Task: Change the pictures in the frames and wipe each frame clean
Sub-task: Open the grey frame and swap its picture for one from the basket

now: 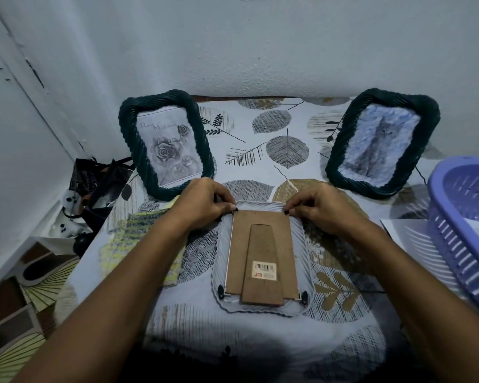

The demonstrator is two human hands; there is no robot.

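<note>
White frame [260,305] face-down at table centre | left hand [202,207] and right hand [320,210] pinch its far corner tabs | risk: hard twisting snaps a tab, backing [262,244] jolts, glass slips

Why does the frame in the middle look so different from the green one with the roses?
The middle frame lies face down, showing its brown cardboard back; the rose frame stands propped up, showing its picture. The middle frame is pale and whitish; the rose frame is dark green. Both hands, left hand and right hand, pinch the middle frame's top corners; nobody touches the rose frame. Both have twisted, ropelike borders.
</note>
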